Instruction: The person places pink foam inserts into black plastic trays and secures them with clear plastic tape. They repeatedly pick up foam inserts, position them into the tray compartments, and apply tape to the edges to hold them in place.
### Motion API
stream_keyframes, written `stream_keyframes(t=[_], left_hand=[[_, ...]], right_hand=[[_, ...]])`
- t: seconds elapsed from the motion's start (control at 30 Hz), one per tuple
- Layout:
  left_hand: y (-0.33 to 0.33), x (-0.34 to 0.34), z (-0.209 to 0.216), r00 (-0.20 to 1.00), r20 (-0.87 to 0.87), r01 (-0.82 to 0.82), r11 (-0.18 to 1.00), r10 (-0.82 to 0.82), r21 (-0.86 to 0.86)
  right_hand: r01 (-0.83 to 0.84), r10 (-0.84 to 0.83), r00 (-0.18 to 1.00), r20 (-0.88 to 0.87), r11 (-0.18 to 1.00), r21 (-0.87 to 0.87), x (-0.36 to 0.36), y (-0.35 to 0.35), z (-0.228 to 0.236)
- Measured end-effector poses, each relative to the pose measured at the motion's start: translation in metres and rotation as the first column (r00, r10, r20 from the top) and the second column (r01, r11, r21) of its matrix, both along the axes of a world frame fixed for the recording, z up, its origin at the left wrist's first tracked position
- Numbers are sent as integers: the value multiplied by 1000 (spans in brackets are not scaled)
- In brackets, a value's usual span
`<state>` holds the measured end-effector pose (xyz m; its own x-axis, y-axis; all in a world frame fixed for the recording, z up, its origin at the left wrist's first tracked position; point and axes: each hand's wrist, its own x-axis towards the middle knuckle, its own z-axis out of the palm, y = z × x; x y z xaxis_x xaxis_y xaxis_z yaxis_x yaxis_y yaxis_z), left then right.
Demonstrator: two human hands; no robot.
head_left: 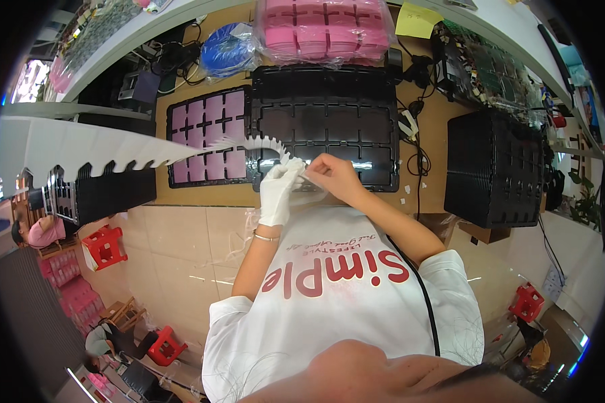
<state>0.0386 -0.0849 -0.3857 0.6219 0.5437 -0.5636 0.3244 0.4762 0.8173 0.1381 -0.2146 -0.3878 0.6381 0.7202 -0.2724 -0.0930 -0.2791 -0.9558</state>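
My gloved left hand (279, 189), grasping one notched white strip (114, 145) near table's (208, 196) front edge; bare right hand (337, 178) alongside, grip unclear to me

Brown bench (434, 138), well loaded. Left: black tray (248, 101) with pink pads (235, 105) in its compartments. Middle, just beside it: wider black compartmented trays (292, 121), count unclear. Far side: pink sheets (326, 37) in clear plastic; left of those, a blue coil-like item (225, 52), also wrapped. Right: black cables (418, 161), loosely looped; small white scraps (405, 201) near the front edge.
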Motion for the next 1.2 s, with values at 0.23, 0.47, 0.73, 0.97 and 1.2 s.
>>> stream_keyframes(t=[0.23, 0.47, 0.73, 0.97, 1.2], left_hand=[[29, 9, -16, 952, 46, -302, 953, 301, 3], [53, 1, -26, 974, -64, -210, 972, 217, 105], [53, -1, -17, 976, -100, -187, 979, 195, 85], [56, -4, -22, 978, -102, -175, 982, 182, 69], [57, -4, -23, 972, -55, -229, 973, 230, 24]], right_hand=[[-186, -120, 642, 757, 934, 306, 26, 30, -10], [-30, -89, 849, 521, 976, 216, 158, 159, -72], [-22, 318, 644, 696, 917, -398, 183, 212, -81], [5, 318, 679, 662, 900, -437, 183, 212, -73], [74, 283, 719, 635, 877, -475, 179, 215, -68]])
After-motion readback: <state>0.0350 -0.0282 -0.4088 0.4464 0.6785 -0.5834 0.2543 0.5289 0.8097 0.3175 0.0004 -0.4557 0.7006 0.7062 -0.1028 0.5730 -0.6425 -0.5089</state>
